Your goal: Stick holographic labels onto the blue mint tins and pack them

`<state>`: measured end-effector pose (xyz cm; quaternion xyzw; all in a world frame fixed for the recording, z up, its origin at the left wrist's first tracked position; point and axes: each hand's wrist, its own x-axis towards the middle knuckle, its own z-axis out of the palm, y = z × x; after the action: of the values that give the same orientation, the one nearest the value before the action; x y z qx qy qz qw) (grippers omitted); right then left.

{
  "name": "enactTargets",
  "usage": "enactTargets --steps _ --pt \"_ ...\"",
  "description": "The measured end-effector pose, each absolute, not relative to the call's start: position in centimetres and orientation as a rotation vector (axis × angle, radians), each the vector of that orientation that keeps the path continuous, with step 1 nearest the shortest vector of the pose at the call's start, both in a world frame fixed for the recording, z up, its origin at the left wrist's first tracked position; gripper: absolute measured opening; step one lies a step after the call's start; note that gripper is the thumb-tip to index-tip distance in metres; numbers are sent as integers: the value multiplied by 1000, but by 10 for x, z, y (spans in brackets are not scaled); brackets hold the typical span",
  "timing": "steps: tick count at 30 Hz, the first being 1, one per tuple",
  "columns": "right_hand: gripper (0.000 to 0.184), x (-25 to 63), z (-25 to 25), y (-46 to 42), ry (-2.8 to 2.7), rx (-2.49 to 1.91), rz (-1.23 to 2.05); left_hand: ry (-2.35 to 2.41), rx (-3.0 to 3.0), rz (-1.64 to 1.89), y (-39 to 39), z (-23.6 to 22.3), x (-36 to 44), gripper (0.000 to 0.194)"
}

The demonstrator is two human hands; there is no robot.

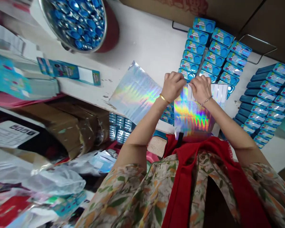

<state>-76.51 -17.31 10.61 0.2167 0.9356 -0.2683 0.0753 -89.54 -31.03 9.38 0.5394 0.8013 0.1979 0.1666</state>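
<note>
My left hand [173, 86] and my right hand [200, 90] are close together over the white table, fingers bent into pinches. Whatever sits between the fingertips is hidden or too small to name. Below and between them lies a shiny rainbow holographic sheet [192, 115], its pale strips along the top edge; the right wrist crosses it. Just beyond the fingertips, small blue tins [192, 57] with printed lids stand in rows. A second holographic sheet [135, 91] lies left of my left forearm, overhanging the table's near edge.
A metal pot [104, 31] full of small blue-and-silver pieces stands at upper left. An opened blue carton [68, 71] lies below it. More stacked blue tins [268, 101] are at right, near a wire stand [261, 47]. Cardboard boxes [61, 126] and plastic bags [49, 177] crowd the lower left.
</note>
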Motion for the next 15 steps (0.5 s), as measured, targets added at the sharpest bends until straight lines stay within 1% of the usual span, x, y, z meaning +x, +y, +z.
enactTargets --steps 6,9,12,15 --pt "55 -766 96 -172 2818 730 -852 2258 1575 542 -321 91 -883 35" --pt "53 -766 90 -173 2849 769 -942 2266 1529 607 -330 94 -868 31" --pt "52 -767 87 -173 2858 798 -1034 2230 1522 684 -347 112 -848 22" --pt "56 -767 91 -172 2848 822 -1073 2270 1405 840 -364 143 -829 14"
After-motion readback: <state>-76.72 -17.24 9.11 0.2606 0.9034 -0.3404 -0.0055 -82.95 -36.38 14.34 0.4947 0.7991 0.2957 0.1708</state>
